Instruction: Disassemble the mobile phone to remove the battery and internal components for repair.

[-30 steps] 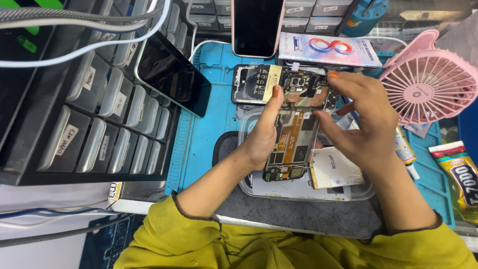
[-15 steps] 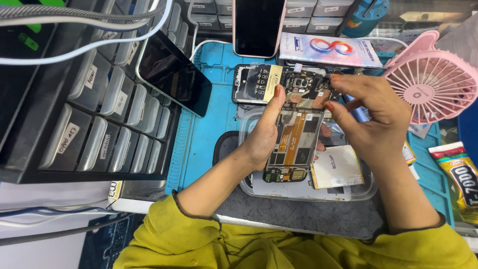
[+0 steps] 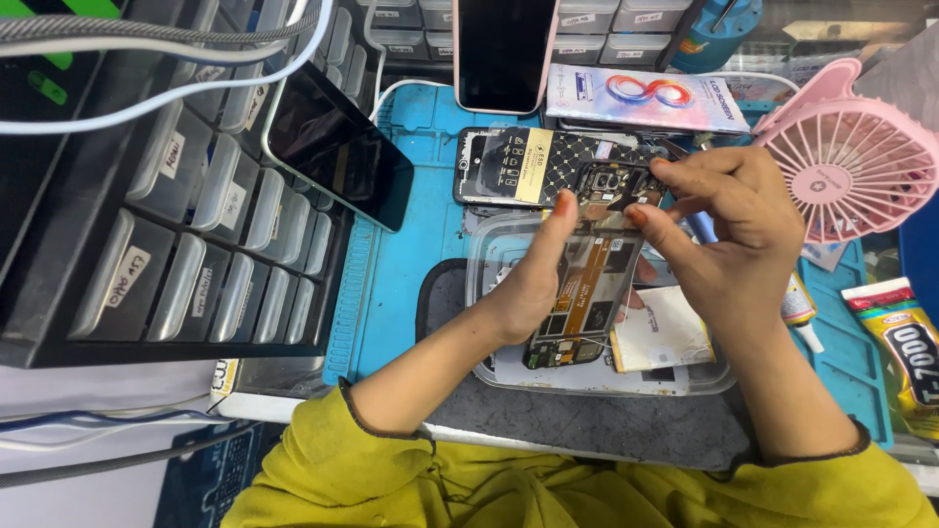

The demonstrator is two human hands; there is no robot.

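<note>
Gripping the opened phone (image 3: 583,293) in your left hand (image 3: 533,284), you pinch a small part (image 3: 611,191) with your right hand (image 3: 729,230) above the clear tray (image 3: 685,376).

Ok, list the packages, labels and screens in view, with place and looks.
Dark phone screen: leaning on the drawer cabinet, left.
Pink-edged phone: upright, top centre, screen dark.
Flat white package: behind the mat, red-blue swirl.
Yellow glue package: right edge.
Small white drawer labels: handwritten, left.

head cam only | looked steeply down from above the person's chest | close on the blue mat (image 3: 411,254) | no second view
</note>
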